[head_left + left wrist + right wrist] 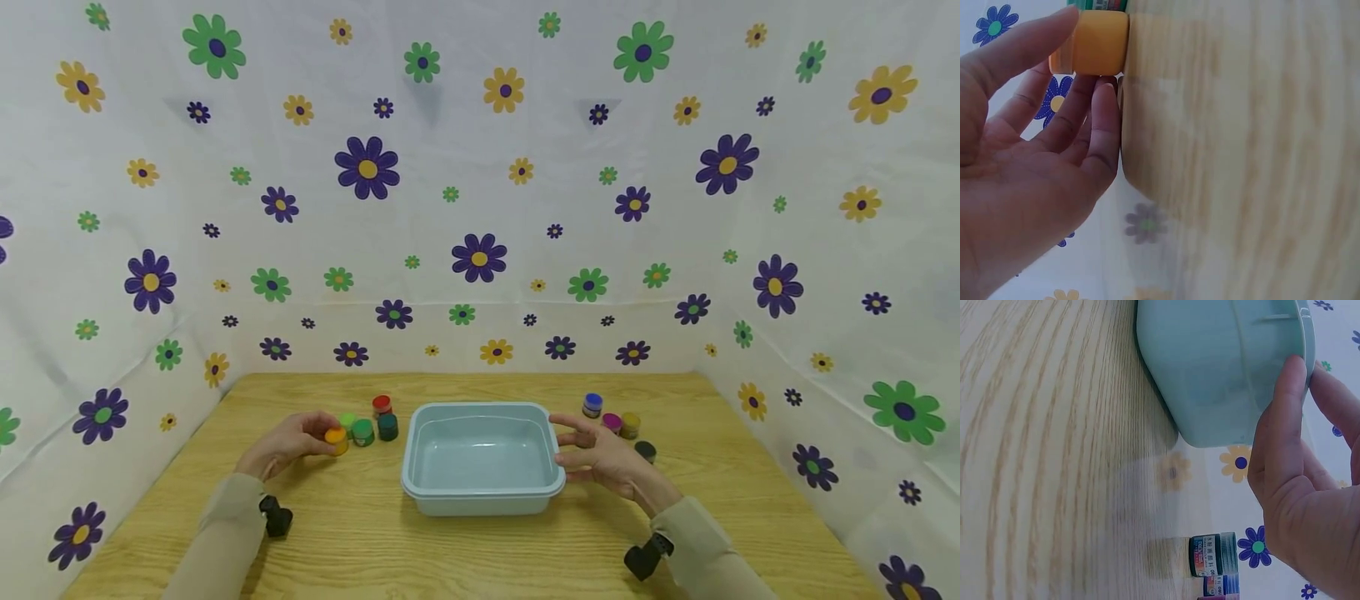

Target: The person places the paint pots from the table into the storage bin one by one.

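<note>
An orange paint jar (pixel 337 441) stands on the table, gripped between the thumb and fingers of my left hand (pixel 298 442). The same orange lid and body show close up in the left wrist view, with the fingertips beneath and behind. My right hand (pixel 600 457) has its fingers spread at the right rim of a pale blue plastic basin (pixel 483 500). In the right wrist view, one fingertip meets the basin's outer wall just below the rim. No things lie inside the basin.
Green jars (pixel 363 432), a red-lidded jar (pixel 382 405) and a dark teal jar (pixel 387 427) cluster left of the basin. To its right stand blue (pixel 592 406), magenta (pixel 612 423), ochre (pixel 630 426) and dark (pixel 645 452) jars. Flower-patterned cloth surrounds the wooden table (pixel 337 533).
</note>
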{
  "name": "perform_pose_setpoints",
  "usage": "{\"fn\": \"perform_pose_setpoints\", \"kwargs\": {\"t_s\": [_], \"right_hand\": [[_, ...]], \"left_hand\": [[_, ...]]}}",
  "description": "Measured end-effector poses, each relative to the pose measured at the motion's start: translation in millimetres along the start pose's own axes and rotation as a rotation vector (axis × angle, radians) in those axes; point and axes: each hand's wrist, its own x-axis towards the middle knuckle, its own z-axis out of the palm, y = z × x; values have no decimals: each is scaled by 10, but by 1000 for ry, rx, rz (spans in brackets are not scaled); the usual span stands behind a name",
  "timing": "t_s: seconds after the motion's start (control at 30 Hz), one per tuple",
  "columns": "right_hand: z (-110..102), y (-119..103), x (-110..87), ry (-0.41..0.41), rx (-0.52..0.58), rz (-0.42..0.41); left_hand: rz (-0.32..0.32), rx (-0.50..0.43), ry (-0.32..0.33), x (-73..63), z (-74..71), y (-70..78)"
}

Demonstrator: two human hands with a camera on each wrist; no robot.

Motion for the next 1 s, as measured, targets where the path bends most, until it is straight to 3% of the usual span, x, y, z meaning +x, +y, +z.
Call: {"fn": "perform_pose_setpoints", "kwargs": {"t_s": [0.3,0.47,0.77,1.0], "right_hand": [[-27,18,-11,-20,24,6],[-14,0,-13,-7,18,13],[-6,1,-6,-2,13,20],[-4,-10,-7,0,11,17]], "left_hand": [[-12,49,24,30,73,27],[2,69,16,15,34,-1],[100,58,-63,-54,-23,-22],[177,25,-79,-51,27,154]]}}
